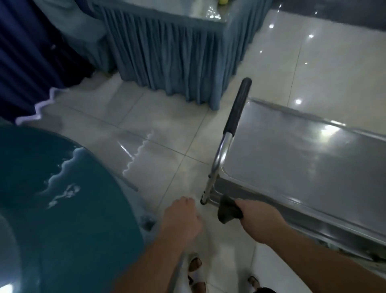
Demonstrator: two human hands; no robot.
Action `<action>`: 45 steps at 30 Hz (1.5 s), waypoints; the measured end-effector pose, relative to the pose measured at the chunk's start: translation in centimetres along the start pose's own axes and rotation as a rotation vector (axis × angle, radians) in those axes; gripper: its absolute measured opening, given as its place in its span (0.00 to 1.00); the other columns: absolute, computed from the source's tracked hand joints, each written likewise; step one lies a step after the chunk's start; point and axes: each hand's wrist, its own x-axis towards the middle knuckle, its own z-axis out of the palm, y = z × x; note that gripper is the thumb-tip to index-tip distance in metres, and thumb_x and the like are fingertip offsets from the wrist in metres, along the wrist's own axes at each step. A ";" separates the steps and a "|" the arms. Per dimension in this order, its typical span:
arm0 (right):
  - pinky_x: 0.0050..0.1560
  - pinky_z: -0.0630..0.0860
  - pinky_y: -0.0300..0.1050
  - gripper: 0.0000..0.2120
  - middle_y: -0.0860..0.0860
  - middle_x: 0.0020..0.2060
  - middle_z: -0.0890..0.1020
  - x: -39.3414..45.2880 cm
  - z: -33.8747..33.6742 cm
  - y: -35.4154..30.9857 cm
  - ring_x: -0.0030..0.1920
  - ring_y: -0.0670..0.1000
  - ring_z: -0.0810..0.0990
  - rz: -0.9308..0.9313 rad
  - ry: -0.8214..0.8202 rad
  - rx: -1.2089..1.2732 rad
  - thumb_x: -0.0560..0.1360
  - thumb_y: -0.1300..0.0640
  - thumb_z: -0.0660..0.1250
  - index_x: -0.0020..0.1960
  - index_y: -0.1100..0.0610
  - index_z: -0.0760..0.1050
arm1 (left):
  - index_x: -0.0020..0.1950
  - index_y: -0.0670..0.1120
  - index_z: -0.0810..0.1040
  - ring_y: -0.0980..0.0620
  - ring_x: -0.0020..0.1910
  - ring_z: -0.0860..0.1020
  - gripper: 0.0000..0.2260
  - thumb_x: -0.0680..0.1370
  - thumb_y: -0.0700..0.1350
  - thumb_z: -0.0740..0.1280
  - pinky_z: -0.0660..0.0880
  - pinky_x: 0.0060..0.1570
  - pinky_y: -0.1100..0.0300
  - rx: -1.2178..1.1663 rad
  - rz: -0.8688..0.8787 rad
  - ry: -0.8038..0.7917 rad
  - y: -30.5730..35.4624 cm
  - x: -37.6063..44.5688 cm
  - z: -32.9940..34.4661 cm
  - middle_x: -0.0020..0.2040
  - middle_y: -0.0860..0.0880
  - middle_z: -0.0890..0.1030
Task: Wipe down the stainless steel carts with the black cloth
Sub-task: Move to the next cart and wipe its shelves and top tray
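at the bottom edge, sandalled feet [195, 265] stand on the pale glossy tiled floor [167, 146]. just above them both bare forearms reach forward. the left hand [183, 217] hangs over the floor with its fingers curled loosely inward and nothing in it, clear of the cart and just left of the handle's foot. the right hand [258, 217] is clamped around the black cloth [227, 210], which bunches out from the thumb side of the fist; the cloth sits at the near left corner of the stainless steel cart [292, 159], just beside the lower end of the handle frame, and whether it actually touches the metal cannot be told through the blur. the cart's flat top tray runs away to the right, its raised rim catching ceiling light reflections. its push handle [237, 108] rises from the near corner as a bent chrome tube and ends in a long black grip, tilted away from the viewer. to the left, close by, a round teal surface [62, 198] fills the lower corner, shiny with reflections. beyond it hangs dark blue drapery with a white scalloped hem [39, 106]. farthest off, a surface dressed in a pleated blue-grey skirt [167, 52] stands on the floor, a yellowish object [223, 1] barely visible on its glossy top.
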 end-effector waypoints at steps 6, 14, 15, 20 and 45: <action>0.51 0.78 0.46 0.06 0.47 0.46 0.79 3.7 -8.4 -6.1 0.47 0.50 0.79 -0.136 0.051 0.118 0.80 0.57 0.63 0.56 0.50 0.74 | 0.74 0.49 0.71 0.48 0.64 0.74 0.19 0.85 0.54 0.59 0.73 0.64 0.51 -0.041 -0.014 0.155 -3.6 1.4 -7.9 0.68 0.48 0.75; 0.48 0.79 0.49 0.03 0.48 0.41 0.79 10.8 -20.2 -8.0 0.43 0.51 0.79 -0.269 0.222 0.209 0.81 0.54 0.64 0.49 0.50 0.72 | 0.75 0.51 0.71 0.47 0.66 0.75 0.20 0.84 0.54 0.61 0.72 0.63 0.51 -0.087 -0.088 0.272 -3.3 5.9 -17.0 0.71 0.49 0.75; 0.48 0.79 0.49 0.03 0.49 0.42 0.79 11.8 -21.7 -7.8 0.43 0.51 0.79 -0.276 0.238 0.202 0.82 0.54 0.64 0.49 0.50 0.71 | 0.76 0.50 0.71 0.47 0.67 0.75 0.21 0.84 0.54 0.60 0.72 0.63 0.51 -0.088 -0.091 0.280 -3.2 6.4 -18.3 0.71 0.49 0.74; 0.50 0.79 0.50 0.03 0.51 0.44 0.81 17.2 -26.5 -6.3 0.45 0.54 0.80 -0.243 0.282 0.195 0.82 0.55 0.62 0.50 0.51 0.71 | 0.76 0.50 0.71 0.47 0.67 0.75 0.20 0.85 0.55 0.60 0.72 0.66 0.51 -0.076 -0.108 0.330 -3.4 9.6 -23.7 0.71 0.48 0.75; 0.48 0.80 0.51 0.05 0.48 0.43 0.82 41.5 -37.7 -5.4 0.44 0.51 0.81 0.557 0.275 0.414 0.80 0.56 0.63 0.55 0.50 0.76 | 0.73 0.51 0.75 0.46 0.66 0.76 0.19 0.83 0.52 0.60 0.71 0.65 0.50 0.170 0.410 0.124 -6.6 46.6 -46.9 0.68 0.49 0.77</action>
